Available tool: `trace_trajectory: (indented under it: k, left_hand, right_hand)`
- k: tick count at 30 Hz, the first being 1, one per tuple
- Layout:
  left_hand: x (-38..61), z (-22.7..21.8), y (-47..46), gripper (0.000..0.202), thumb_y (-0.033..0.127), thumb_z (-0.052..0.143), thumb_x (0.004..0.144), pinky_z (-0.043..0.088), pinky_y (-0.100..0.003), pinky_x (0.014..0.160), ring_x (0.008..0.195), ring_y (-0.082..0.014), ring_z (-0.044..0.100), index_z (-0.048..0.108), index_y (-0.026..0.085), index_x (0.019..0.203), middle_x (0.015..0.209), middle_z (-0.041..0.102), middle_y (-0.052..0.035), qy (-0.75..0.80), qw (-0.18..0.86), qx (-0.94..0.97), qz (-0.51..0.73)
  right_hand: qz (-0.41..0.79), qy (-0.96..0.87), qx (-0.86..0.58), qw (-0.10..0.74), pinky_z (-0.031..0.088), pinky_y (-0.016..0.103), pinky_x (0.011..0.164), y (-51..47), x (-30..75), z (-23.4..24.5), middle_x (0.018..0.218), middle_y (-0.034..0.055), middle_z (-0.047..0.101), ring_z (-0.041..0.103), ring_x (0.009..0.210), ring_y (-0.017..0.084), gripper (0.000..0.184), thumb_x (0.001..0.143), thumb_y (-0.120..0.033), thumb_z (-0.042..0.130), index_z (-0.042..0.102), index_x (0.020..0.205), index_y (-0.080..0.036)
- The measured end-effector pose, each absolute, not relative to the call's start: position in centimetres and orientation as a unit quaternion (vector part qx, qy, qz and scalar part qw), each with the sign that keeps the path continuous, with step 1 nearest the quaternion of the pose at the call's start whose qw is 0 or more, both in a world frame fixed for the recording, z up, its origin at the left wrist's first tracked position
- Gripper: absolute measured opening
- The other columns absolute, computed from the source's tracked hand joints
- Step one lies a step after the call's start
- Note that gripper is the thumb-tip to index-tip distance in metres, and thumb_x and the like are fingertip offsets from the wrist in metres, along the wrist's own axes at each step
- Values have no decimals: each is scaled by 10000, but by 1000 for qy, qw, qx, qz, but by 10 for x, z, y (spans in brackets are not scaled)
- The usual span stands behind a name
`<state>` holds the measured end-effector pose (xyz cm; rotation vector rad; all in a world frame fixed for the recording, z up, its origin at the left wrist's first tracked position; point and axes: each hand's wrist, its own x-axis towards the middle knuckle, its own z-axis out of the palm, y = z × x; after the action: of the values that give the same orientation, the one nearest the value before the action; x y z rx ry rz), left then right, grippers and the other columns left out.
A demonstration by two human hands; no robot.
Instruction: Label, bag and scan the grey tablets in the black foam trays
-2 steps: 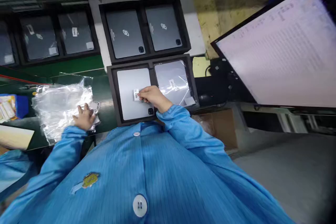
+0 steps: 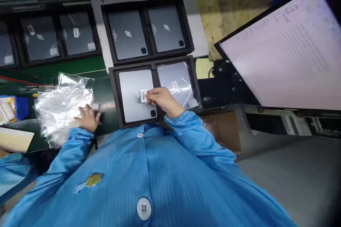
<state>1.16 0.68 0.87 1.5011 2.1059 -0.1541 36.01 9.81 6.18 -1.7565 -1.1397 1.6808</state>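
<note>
My right hand [image 2: 162,101] pinches a small white barcode label [image 2: 144,95] just above the back of a grey tablet [image 2: 133,95]. That tablet lies in the left slot of a dark two-slot tray [image 2: 115,92]. The right slot holds a second tablet [image 2: 176,81] wrapped in a clear bag. My left hand [image 2: 87,118] rests with fingers spread on a pile of clear plastic bags [image 2: 61,108] on the green belt.
A further tray [image 2: 186,25] with two grey tablets sits behind the near one, and more trays [image 2: 55,35] line the far left. A large lit monitor [image 2: 287,53] stands at the right. Another person's blue sleeve [image 2: 13,170] shows at lower left.
My right hand has drawn slightly right with the label, which has come away from the tablet's back. The left hand stays on the bags.
</note>
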Motion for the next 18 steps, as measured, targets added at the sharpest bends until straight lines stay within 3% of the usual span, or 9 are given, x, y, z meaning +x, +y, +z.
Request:
trace_trajectory:
  k: [4, 6, 9, 14, 18]
  left_hand:
    - [65, 29, 42, 391, 368, 390, 1035, 357, -577, 1234, 1452, -341, 467, 670, 154, 1203, 1518, 545, -202, 678, 226, 677, 178]
    - [109, 36, 67, 342, 364, 440, 1020, 372, -512, 1223, 1381, -299, 523, 693, 180, 1158, 1393, 636, -163, 525, 280, 780, 195]
    - [177, 38, 100, 279, 342, 570, 951, 304, -515, 1252, 1335, -289, 536, 725, 190, 1125, 1258, 697, -137, 358, 368, 848, 127]
    - [220, 30, 133, 213, 357, 627, 903, 174, -579, 1288, 1163, -282, 578, 749, 190, 954, 1019, 707, -116, 301, 367, 872, 121]
    - [199, 42, 146, 309, 404, 508, 961, 303, -590, 1217, 944, -256, 595, 703, 213, 816, 827, 661, -83, 260, 280, 903, 195]
  right_hand:
    - [549, -430, -664, 269, 348, 244, 460, 85, 405, 76, 548, -7, 605, 460, 475, 107, 328, 678, -459, 857, 667, 660, -193]
    - [517, -439, -689, 254, 355, 253, 488, 82, 417, 77, 529, -18, 574, 455, 493, 113, 319, 702, -467, 820, 658, 654, -196]
    - [484, -477, -711, 179, 386, 271, 556, 85, 429, 78, 547, -12, 588, 495, 542, 129, 240, 737, -379, 756, 661, 631, -186]
    - [374, -534, -748, 127, 460, 297, 669, 98, 437, 84, 650, 25, 659, 593, 649, 170, 182, 792, -287, 734, 678, 659, -176]
    - [448, -533, -702, 148, 555, 316, 769, 99, 408, 79, 832, 53, 727, 668, 823, 205, 232, 865, -368, 801, 751, 905, -146]
